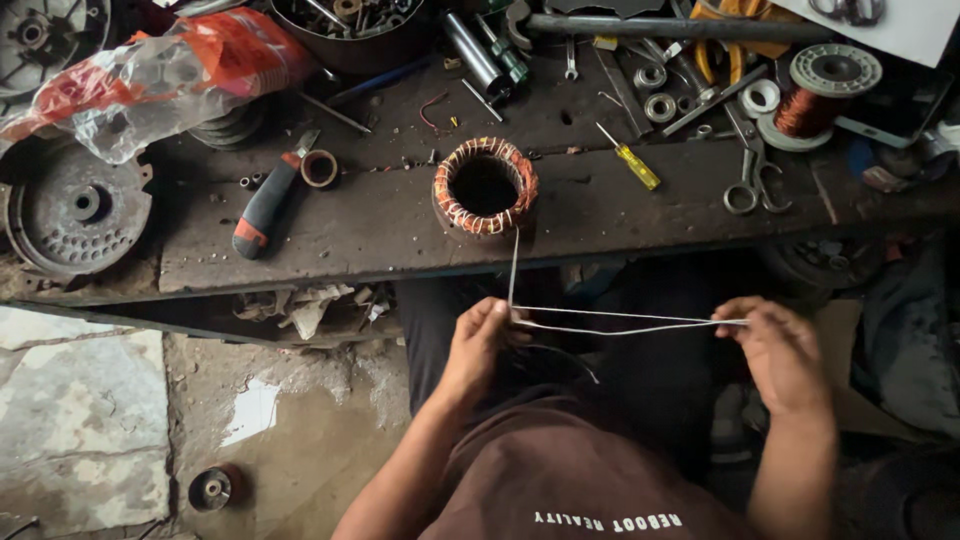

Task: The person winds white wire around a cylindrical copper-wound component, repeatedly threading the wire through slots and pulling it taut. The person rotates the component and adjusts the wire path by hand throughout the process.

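The left hand [478, 340] and right hand [775, 345] pinched a thin white cord [620, 322] taut below the copper-wound round stator [485, 187]; a crumpled red-and-clear plastic bag [165, 75], seemingly unlabelled, lay far left of it.

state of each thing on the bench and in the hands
left hand: pinching white cord
right hand: pinching white cord
white cord: taut between hands, runs up to stator
stator: upright, copper windings laced
scissors: lying closed
knife: lying flat
wire spool: wound

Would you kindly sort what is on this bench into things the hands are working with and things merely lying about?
In use:
left hand
right hand
white cord
wound stator

Lying about:
utility knife
yellow screwdriver
scissors
copper wire spool
plastic bag
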